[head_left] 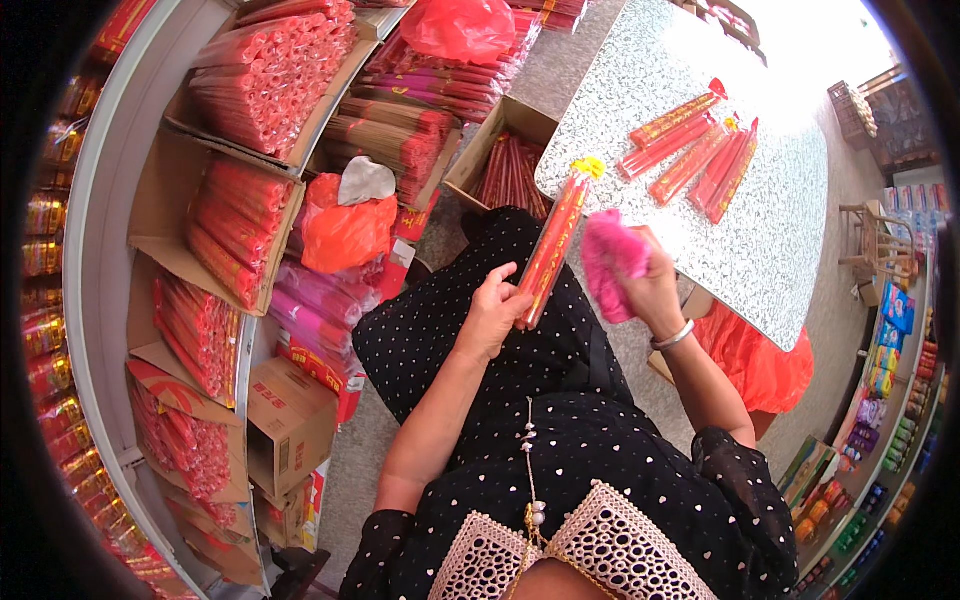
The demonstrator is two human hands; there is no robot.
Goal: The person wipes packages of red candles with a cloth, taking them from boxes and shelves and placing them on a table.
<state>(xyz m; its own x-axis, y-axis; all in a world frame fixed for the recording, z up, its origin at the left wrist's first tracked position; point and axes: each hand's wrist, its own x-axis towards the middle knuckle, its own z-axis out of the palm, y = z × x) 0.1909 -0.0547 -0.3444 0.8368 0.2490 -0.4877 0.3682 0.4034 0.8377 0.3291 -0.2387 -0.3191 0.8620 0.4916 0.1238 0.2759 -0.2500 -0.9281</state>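
My left hand (493, 314) grips the lower end of a plastic-wrapped pack of red candles (556, 248). The pack has gold markings and a gathered yellow top, and it stands tilted over my lap, its upper end near the table corner. A bunched pink cloth (612, 264) is in my right hand (655, 292), just right of the pack and apart from it. Several similar red packs (690, 165) lie side by side on the speckled table (610, 95), beyond my right hand.
Left of me, a shelf holds cardboard boxes (160, 200) full of wrapped red bundles. An open carton (515, 115) with more red packs sits beside the table corner. A red plastic bag (755, 360) is under the table's near edge. Stocked shelves (885, 400) line the right.
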